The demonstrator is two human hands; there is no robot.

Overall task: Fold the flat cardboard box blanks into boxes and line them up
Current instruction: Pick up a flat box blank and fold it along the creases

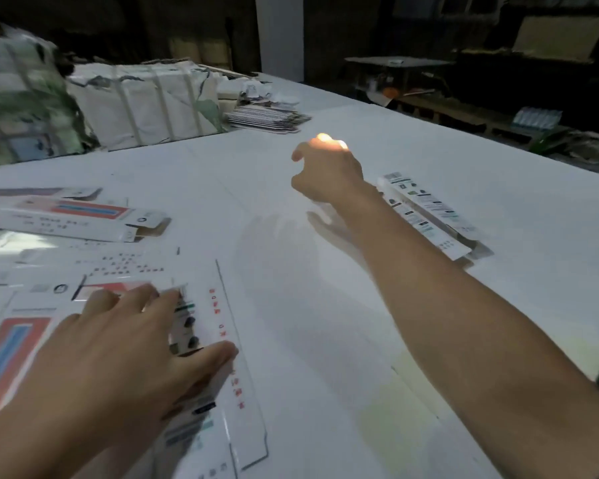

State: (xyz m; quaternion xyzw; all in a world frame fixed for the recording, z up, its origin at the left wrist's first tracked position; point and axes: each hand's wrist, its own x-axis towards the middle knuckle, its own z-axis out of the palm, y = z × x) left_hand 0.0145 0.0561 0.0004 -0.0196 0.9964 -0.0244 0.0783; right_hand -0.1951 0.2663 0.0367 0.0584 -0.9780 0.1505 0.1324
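Left hand (118,344): fingers spread and nearly straight, lying flat on a flat box blank (218,354) at near left; thumb extended to the right along the blank's white panel with red print. Nothing gripped; the hand presses down.

Right hand (325,171): raised over the middle of the white table (325,288), arm stretched far forward. Fingers loosely curled, tips overexposed by a bright spot; holding nothing as far as can be seen.

Flat box blanks, near left: several overlapping, white with red-and-blue striped panels and small black print, under and around the left hand.

Folded box, left (73,216): long, narrow, lying on its side beyond the flat blanks, end flap open toward the right.

Folded box, right (429,212): long, narrow, white with dark icons, lying just right of the right forearm.

Stack of blanks, far centre (267,117): low pile on the table.

Strapped bundles, far left (142,102): large wrapped packs, blurred.
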